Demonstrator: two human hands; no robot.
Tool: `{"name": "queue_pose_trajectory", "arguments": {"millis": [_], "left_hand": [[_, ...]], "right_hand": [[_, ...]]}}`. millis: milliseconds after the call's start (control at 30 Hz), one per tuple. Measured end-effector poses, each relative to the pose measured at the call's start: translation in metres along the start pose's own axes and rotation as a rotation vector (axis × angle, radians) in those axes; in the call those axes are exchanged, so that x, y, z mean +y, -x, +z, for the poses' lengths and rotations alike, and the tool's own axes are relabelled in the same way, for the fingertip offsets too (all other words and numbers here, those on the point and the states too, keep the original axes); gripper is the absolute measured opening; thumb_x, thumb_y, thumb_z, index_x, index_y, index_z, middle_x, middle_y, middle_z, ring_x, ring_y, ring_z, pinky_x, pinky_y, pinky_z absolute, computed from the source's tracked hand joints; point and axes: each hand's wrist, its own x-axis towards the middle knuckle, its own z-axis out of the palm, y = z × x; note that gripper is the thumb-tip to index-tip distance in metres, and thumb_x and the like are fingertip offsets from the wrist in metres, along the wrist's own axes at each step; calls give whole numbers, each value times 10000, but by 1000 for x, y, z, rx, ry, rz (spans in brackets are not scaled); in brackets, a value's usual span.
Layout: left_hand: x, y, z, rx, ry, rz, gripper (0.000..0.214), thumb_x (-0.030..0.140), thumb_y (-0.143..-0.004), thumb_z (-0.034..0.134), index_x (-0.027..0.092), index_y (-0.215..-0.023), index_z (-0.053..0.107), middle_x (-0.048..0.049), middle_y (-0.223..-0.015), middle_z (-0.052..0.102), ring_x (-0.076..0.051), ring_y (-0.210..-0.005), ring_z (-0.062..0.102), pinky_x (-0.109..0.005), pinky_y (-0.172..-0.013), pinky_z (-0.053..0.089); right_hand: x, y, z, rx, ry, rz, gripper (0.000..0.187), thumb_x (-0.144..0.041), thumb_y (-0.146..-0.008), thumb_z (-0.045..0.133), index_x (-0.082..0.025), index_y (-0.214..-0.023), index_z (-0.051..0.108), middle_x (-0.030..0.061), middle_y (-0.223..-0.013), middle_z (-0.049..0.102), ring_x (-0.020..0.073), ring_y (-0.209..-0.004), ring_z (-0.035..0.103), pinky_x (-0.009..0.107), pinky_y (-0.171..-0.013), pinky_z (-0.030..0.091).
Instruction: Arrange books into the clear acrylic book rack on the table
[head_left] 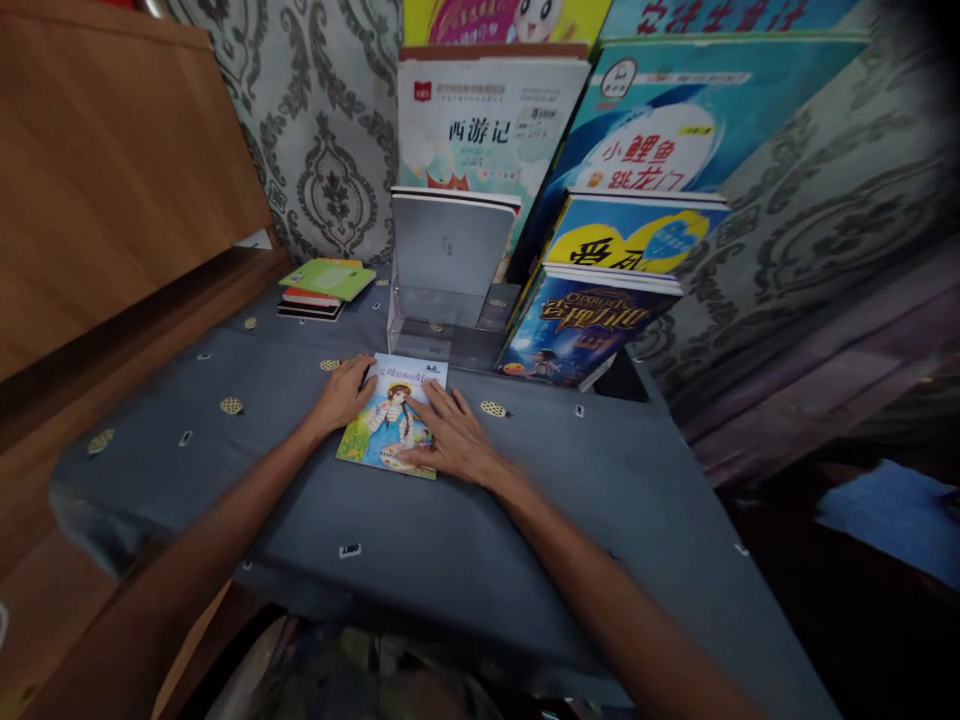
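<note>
illustrated paperback (386,425) lies flat on grey tablecloth (225,490), long axis running fwd & slightly right. r hand (452,435) sits more over it, fingers spread flat on cover, not gripping; l hand (343,392) open, fingertips at top-left edge, arm angled in from left.

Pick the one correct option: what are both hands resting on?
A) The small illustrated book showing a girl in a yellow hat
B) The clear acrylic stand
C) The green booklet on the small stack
A. The left hand and right hand lie spread on the small rectangular illustrated paper book, which sits flat on the grey cloth.
</note>
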Motion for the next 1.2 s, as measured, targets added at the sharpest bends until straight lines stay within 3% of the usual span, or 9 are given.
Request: {"name": "queue_pose_trajectory", "arguments": {"millis": [333, 533, 633, 800, 967, 1067, 1200], "left_hand": [[2, -1, -2, 23, -27, 22, 378, 238, -925, 421, 123, -1249, 578, -156, -1281, 640, -264, -1219, 563, -455, -1090, 409], [7, 0, -5, 37, -91, 61, 326, 198, -914, 426, 128, -1161, 627, -147, -1119, 686, -273, -1071, 608, -472, -1026, 447], [8, -1, -5, 42, -35, 36, 314, 168, -888, 449, 151, -1128, 650, -132, -1097, 699, -271, -1060, 614, -465, -1014, 454], [5, -6, -4, 66, 299, -159, 322, 166, -815, 530, 166, -1104, 673, -109, -1080, 724, -265, -1023, 651, -467, -985, 482], [8, -8, -9, 87, 881, -445, 352, 158, -741, 634, 158, -1091, 663, -81, -1051, 733, -207, -944, 696, -336, -852, 554], [15, -4, -9, 6, 1167, -632, 350, 175, -729, 705, 144, -1075, 659, -77, -925, 748, -184, -755, 713, -295, -703, 576], [25, 2, -7, -94, 1413, -686, 221, 154, -765, 718, 120, -978, 674, -91, -856, 757, -196, -707, 722, -318, -703, 602]], "right_hand": [[-3, 0, -5, 0, -36, 15, 905, -737, -823, 570, -190, -1521, 390, 203, -1628, 222, 359, -1518, 161, 592, -1198, 173], [2, -1, -1, 128, 3, 121, 651, -530, -897, 594, -180, -1439, 505, 193, -1606, 296, 366, -1480, 281, 592, -1175, 246], [4, -2, 3, 155, 18, 121, 609, -484, -902, 586, -174, -1423, 522, 191, -1579, 354, 363, -1461, 325, 587, -1171, 274], [8, -2, 8, 144, -13, 126, 632, -523, -905, 562, -194, -1442, 508, 155, -1598, 335, 371, -1473, 299, 580, -1161, 315], [9, -1, 7, 130, -45, 113, 638, -523, -916, 535, -186, -1456, 488, 161, -1608, 310, 365, -1485, 272, 589, -1170, 292], [5, 0, 6, 133, -91, 127, 651, -518, -917, 537, -157, -1455, 481, 184, -1612, 288, 354, -1484, 281, 559, -1180, 294], [2, 2, 9, 235, -239, 178, 703, -517, -919, 530, -127, -1491, 408, 196, -1629, 230, 335, -1495, 258, 534, -1195, 286]]}}
